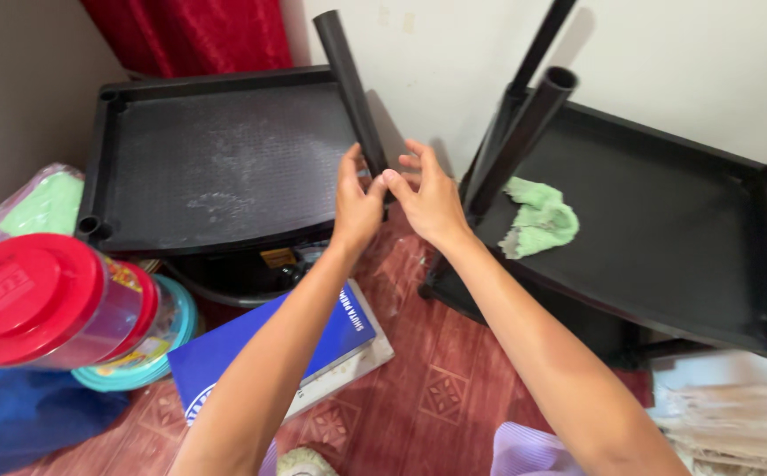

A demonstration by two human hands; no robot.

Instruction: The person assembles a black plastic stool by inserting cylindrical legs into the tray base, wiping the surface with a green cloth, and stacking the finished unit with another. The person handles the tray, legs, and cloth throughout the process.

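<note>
A black plastic tube (351,88), round and hollow, stands tilted, its open top leaning up and to the left against the pale wall. Its lower end sits at the near right corner of the left black shelf tray (216,159), which lies flat, dusty and textured, with a raised rim and round sockets at its corners. The left hand (356,204) closes around the tube's lower part from the left; the right hand (430,201) meets it from the right, fingertips touching the tube just above the tray's edge.
</note>
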